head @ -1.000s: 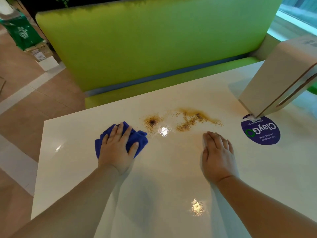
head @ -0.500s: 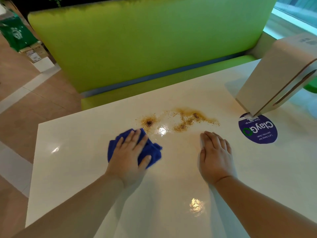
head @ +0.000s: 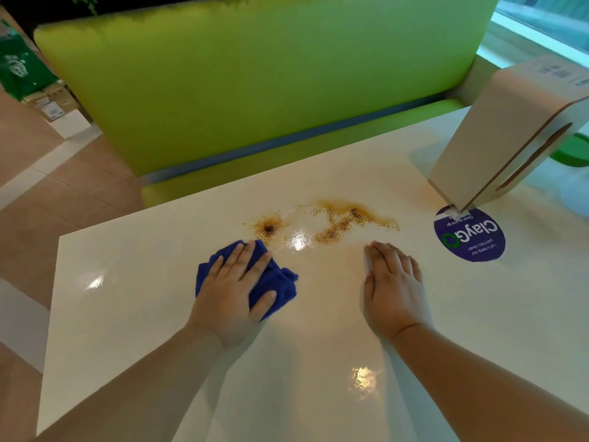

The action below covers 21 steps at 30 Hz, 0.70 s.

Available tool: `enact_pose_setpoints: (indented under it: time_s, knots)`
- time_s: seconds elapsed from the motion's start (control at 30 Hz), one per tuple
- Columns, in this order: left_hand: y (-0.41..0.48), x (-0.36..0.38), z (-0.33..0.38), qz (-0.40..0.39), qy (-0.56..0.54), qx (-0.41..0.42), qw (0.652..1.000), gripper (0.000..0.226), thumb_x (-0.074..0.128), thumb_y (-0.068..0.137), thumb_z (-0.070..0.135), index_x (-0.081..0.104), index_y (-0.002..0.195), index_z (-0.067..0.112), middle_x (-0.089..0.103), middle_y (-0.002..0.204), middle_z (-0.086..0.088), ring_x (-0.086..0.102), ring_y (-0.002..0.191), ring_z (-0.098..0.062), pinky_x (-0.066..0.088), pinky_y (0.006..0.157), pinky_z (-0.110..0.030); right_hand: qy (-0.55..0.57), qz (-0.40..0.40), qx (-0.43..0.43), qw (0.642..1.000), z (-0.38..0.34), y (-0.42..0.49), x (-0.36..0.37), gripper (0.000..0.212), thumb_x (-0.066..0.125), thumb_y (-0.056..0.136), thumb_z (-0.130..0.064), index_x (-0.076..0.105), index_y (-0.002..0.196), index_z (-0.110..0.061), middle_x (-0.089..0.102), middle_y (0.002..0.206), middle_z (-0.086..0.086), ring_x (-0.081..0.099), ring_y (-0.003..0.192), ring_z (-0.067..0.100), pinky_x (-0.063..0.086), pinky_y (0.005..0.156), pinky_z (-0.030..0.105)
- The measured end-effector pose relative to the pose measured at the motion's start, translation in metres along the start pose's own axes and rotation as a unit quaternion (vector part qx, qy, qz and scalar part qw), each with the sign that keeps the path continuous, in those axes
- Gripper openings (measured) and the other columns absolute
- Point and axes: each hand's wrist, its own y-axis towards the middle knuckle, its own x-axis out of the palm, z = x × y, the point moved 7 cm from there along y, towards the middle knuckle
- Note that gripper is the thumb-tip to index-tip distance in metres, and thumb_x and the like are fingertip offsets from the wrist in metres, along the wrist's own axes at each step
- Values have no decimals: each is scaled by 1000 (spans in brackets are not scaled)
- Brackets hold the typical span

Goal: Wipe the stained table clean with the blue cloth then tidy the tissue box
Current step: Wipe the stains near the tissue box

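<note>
A crumpled blue cloth lies on the glossy white table. My left hand presses flat on it with straight, spread fingers. Just beyond the cloth runs a brown stain of grains and smears, with a dark blot at its left end. My right hand rests flat on the bare table, right of the cloth and below the stain. A beige tissue box stands on end, tilted, at the far right of the table.
A round purple sticker lies on the table under the tissue box's near corner. A lime-green bench runs along the table's far edge. Tiled floor and cardboard boxes lie to the left.
My left hand has slid the blue cloth to the right and a little forward, up to the stain's left end. My right hand has stayed flat in place.
</note>
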Motion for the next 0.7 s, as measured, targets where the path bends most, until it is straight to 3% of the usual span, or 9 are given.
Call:
enact_pose_setpoints:
  time_s: [0.13, 0.2, 0.37, 0.53, 0.7]
  knots:
    - [25, -9, -31, 24, 18, -108, 994, 77, 8, 80, 68, 18, 148, 32, 8, 159, 3, 4, 147, -17, 3, 120, -41, -1, -2, -1, 1000, 0, 0, 0, 54, 28, 88, -27, 48, 136, -12, 47, 139, 3, 36, 131, 23, 27, 112, 46]
    - [33, -9, -26, 27, 14, -122, 992, 78, 8, 79, 66, 23, 146, 31, 10, 159, 2, 5, 147, -18, 2, 119, -42, -1, -1, -3, 1000, 0, 0, 0, 54, 28, 87, -27, 48, 135, -11, 47, 138, 4, 37, 130, 23, 27, 112, 46]
    - [32, -8, -24, 1, 25, -9, 1000, 74, 11, 83, 64, 15, 149, 32, 5, 159, 8, 0, 146, -10, 2, 119, -37, 0, -2, 1, 1000, 1, 0, 0, 54, 30, 87, -26, 48, 136, -12, 47, 139, 3, 36, 131, 22, 26, 113, 45]
    - [50, -13, -49, 7, 48, -94, 994, 80, 6, 79, 66, 11, 150, 29, 2, 159, 6, 1, 147, -15, 3, 119, -41, 6, 1, 4, 1000, 1, 0, 0, 54, 29, 88, -26, 48, 136, -12, 48, 138, 2, 36, 131, 21, 27, 112, 45]
    - [46, -11, -40, -23, 49, 23, 998, 79, 10, 80, 69, 4, 150, 32, -3, 158, 11, -6, 145, -7, 0, 119, -37, 4, -2, 4, 1000, 2, 0, 1, 53, 32, 87, -24, 49, 136, -12, 48, 139, 2, 36, 132, 22, 27, 112, 46]
